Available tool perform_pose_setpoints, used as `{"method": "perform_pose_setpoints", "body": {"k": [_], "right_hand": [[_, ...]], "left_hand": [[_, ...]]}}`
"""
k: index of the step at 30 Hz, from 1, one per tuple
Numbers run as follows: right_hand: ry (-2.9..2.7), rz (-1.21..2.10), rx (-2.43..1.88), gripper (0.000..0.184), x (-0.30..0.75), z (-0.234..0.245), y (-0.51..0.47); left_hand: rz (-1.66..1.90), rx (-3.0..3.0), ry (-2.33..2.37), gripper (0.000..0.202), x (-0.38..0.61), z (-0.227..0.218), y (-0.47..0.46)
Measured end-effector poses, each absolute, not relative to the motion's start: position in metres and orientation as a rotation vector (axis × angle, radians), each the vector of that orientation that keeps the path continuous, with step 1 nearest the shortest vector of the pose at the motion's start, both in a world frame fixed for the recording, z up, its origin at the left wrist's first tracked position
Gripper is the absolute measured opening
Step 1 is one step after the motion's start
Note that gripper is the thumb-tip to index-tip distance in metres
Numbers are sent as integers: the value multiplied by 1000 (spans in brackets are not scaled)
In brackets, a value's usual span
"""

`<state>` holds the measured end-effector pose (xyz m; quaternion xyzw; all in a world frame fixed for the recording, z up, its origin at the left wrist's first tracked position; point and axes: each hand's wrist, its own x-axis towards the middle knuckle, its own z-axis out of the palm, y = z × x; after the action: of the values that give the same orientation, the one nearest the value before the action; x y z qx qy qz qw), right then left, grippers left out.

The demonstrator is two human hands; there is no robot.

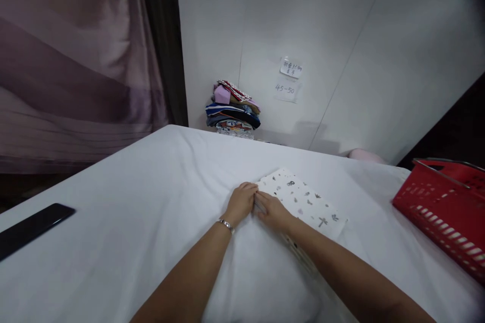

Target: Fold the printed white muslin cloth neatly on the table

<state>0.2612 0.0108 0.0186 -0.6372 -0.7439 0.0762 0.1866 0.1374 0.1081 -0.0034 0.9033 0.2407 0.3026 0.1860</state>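
Observation:
A folded white cloth with small dark prints lies flat on the white-covered table. My left hand, with a bracelet on its wrist, rests at the cloth's left corner, its fingers curled together against that edge. My right hand lies on the same corner, fingers closed and pressed onto the cloth, and my right forearm crosses over the cloth's near part. The two hands touch each other.
A red plastic basket stands at the table's right edge. A black phone lies near the left edge. A stack of folded colourful clothes sits at the back against the white wall. A pinkish curtain hangs at left.

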Motion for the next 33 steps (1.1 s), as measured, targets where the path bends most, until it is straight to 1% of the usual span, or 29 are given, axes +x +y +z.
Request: {"method": "perform_pose_setpoints", "body": {"k": [2,4,7,11,15,21,27,30,33], "right_hand": [[-2116,293,-1805,65,266,19,-4],[-2128,325,-1875,71,270,16,-27],[-2175,185,-1943,74,274,7,-72],[-2206,-188,-1863,72,278,-8,-131],[-2153,-360,-1851,68,281,-17,-165],[-2075,-457,-1801,66,281,-23,-171],[-2079,-463,-1821,59,282,-23,-170],[-2097,-456,-1830,57,284,-21,-173],[-2080,-470,-1843,56,285,-21,-175]], "left_hand": [[840,2528,709,37,137,-5,109],[841,2512,738,35,137,-7,110],[817,2482,792,34,138,-9,111],[766,2438,840,35,140,-10,112],[783,2424,855,34,141,-12,112],[833,2439,841,34,143,-15,113],[824,2463,801,36,140,-16,113],[797,2492,763,41,137,-14,112],[752,2522,752,53,134,-13,112]]}}
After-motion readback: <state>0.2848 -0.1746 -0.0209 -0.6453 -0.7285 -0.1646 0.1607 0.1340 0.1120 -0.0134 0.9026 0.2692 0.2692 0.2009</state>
